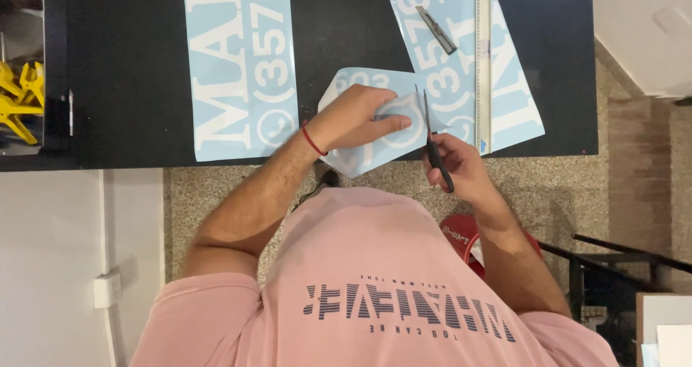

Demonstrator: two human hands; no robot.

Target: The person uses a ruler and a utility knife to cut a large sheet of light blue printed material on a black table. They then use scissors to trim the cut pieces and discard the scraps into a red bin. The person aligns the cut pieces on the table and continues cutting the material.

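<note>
The person in a pink printed T-shirt (375, 295) stands at the near edge of a black worktop (130, 71), over a speckled stone floor (216, 194) that shows open between body and table. A red round bucket (461, 233) sits on that floor just below the right forearm.

The right hand (461, 166) is closed around the dark handles of a pair of black-handled scissors (432, 143), whose thin blades are parted and point away from the body. The left hand (357, 118), with a red cord at the wrist, is curled over a loose pale-blue vinyl sheet piece (360, 107) and pinches it; this piece overhangs the table's near edge, and its right side meets the scissor blades.

Farther on, a long pale-blue sheet with white lettering (241, 57) lies flat to the left. A second lettered sheet (461, 57) lies to the right, under a long metal ruler (483, 57) and a grey utility knife (437, 29). Between the two sheets the black top is bare.
</note>
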